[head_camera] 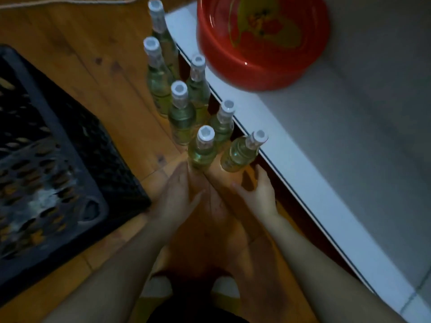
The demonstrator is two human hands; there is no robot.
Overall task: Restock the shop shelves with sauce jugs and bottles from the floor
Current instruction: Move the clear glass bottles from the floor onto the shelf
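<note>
Open and empty, the left grip (177,194) and right grip (257,192) are reaching for the nearest bottles (202,151) on the floor (105,78) at twelve o'clock; each should be closing round a body, not a cap

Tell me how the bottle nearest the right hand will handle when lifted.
The bottle looks nearly full of pale liquid, so it is probably heavy for its size. Tall and narrow, it seems apt to tip if nudged. Its smooth clear body may be slippery.
</note>
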